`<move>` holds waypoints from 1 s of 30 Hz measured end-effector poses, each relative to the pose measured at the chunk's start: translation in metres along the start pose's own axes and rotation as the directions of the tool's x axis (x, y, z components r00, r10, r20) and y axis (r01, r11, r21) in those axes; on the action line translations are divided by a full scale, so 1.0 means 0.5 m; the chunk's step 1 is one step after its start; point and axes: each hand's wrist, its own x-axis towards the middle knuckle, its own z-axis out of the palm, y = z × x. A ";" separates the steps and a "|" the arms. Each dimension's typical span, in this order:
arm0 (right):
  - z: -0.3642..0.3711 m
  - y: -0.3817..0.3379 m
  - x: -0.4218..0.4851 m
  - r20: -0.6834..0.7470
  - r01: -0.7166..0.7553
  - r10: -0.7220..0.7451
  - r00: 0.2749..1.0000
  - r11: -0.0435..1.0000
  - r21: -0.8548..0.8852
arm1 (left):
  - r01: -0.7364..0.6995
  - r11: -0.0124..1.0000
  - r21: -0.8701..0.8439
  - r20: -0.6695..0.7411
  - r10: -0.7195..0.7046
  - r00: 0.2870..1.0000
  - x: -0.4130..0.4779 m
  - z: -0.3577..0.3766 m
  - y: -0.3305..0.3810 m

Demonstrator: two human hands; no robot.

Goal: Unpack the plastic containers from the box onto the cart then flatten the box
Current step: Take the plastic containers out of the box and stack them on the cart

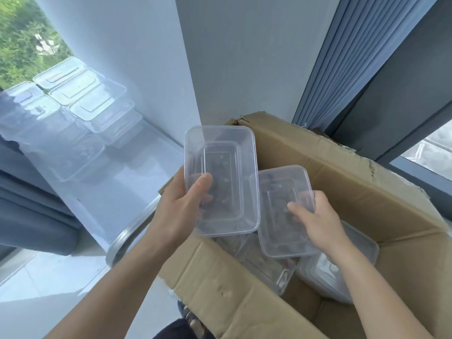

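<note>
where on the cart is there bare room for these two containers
The near end of the cart is bare, between the stacked containers and the metal rail. The far left end is crowded with stacks, and so is the box.

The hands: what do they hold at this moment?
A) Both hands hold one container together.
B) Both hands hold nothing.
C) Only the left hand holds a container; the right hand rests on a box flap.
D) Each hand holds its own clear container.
D: the left hand grips a clear container and the right hand grips a second container, both held over the open box.
</note>
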 end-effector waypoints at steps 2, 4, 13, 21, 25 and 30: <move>0.000 -0.027 -0.040 -0.021 0.031 -0.028 0.999 0.992 0.120 | -0.003 1.000 0.002 -0.051 0.003 0.999 -0.022 -0.027 0.007; 0.006 -0.057 -0.078 -0.021 0.063 -0.060 0.998 0.975 0.213 | -0.023 1.000 0.004 -0.079 0.023 0.997 -0.043 -0.057 0.010; 0.117 -0.215 -0.262 -0.008 0.250 -0.260 0.966 0.920 0.300 | -0.043 0.994 -0.103 -0.237 0.017 0.971 -0.172 -0.251 -0.022; 0.336 -0.282 -0.435 0.153 0.312 -0.391 0.908 0.872 0.376 | -0.064 0.984 -0.168 -0.441 -0.017 0.897 -0.383 -0.502 -0.109; 0.440 -0.314 -0.507 0.277 0.314 -0.440 0.854 0.861 0.401 | -0.069 0.974 -0.214 -0.489 -0.046 0.871 -0.471 -0.594 -0.146; 0.523 -0.341 -0.542 0.368 0.271 -0.432 0.824 0.869 0.413 | -0.077 0.961 -0.265 -0.566 -0.091 0.820 -0.521 -0.683 -0.173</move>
